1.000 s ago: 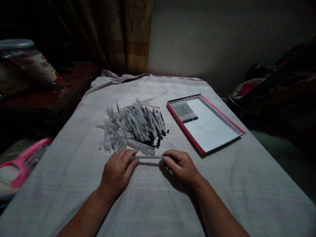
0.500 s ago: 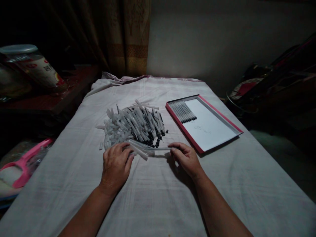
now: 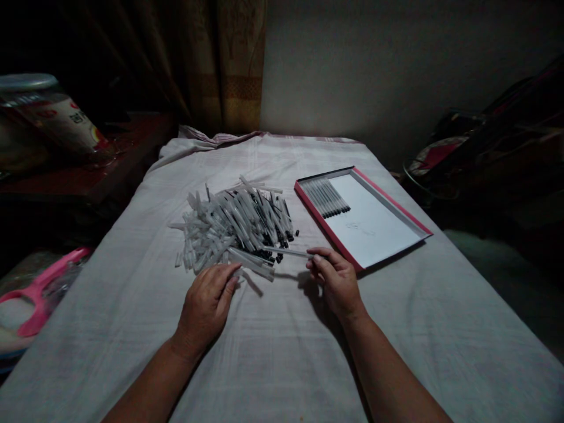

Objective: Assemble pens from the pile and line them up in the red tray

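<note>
A heap of clear pen barrels, caps and small black pen parts (image 3: 247, 217) lies in the middle of the cloth-covered table. My right hand (image 3: 337, 282) pinches the end of a slim translucent pen barrel (image 3: 288, 252), which points left across the heap's near edge. In front of the heap, my left hand (image 3: 209, 299) is closed, thumb against fingertips. A pale bit shows at those fingertips, too small to name. Just beyond them lie some loose clear barrels (image 3: 251, 261). To the right, a shallow red-rimmed box lid (image 3: 328, 235) holds a row of pens (image 3: 326, 197) with black ends.
A white cloth (image 3: 273, 364) covers the table. On a dark red side table (image 3: 83, 182) at left stands a labelled plastic jar (image 3: 57, 117). Pink-handled scissors (image 3: 42, 288) lie low on the left. A curtain (image 3: 238, 64) and a wall are behind.
My right hand has lifted the barrel slightly and drawn it right, clear of my left hand. My left hand has shifted a little toward me, and a pale strip by its fingertips has moved.
</note>
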Action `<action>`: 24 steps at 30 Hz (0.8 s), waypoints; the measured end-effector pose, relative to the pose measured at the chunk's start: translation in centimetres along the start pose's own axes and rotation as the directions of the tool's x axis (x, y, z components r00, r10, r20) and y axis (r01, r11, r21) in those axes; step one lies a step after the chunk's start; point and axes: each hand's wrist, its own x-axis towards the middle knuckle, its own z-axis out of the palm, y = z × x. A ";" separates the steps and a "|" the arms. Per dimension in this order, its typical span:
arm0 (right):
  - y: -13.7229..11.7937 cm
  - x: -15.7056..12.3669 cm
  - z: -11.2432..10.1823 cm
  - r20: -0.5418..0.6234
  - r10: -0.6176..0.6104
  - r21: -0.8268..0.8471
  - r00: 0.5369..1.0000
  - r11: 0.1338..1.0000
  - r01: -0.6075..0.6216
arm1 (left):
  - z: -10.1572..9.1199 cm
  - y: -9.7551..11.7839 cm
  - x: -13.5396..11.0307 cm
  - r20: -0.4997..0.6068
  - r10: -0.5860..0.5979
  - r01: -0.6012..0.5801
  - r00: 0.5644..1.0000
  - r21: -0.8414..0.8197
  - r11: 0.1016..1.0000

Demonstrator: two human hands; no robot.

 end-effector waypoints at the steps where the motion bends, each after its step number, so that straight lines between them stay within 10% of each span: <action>1: 0.0 0.1 -0.1 -0.044 -0.013 0.021 0.999 1.000 0.014 | -0.1 0.1 0.1 0.003 -0.022 0.022 1.000 -0.049 0.999; 9: -0.5 -0.9 0.4 0.128 0.037 -0.093 0.991 0.995 -0.025 | -0.1 0.5 0.0 0.096 -0.281 0.297 0.955 -0.331 0.896; 24: -0.5 -1.0 0.6 0.192 0.020 -0.195 0.981 0.981 0.018 | -0.1 0.7 -0.1 0.182 -0.322 0.368 0.929 -0.379 0.849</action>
